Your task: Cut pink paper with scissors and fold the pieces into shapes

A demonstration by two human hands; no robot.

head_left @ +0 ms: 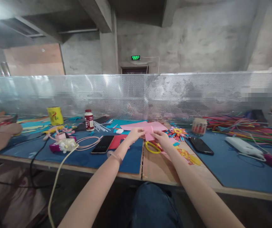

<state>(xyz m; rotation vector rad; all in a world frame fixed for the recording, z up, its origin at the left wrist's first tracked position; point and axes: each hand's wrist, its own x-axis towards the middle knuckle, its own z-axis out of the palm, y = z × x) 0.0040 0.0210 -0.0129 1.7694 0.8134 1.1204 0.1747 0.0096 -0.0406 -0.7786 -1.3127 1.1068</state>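
My left hand point(134, 135) and my right hand point(160, 138) meet over the table's middle, both pinched on a small pink paper piece point(148, 133) held between them. Just below my right hand lie scissors with yellow handles point(152, 147). A larger pink sheet point(143, 126) lies flat behind the hands. A folded paper flower point(176, 132) in red, yellow and blue sits to the right of my right hand.
Two black phones point(102, 144) point(201, 145) lie on blue mats. A yellow can point(55, 116), a small bottle point(89, 120), a white power bank point(243, 147) and a heap of coloured strips point(247, 128) stand around. Another person's arm point(0, 134) works at the left. A perforated screen point(136, 95) closes the back.
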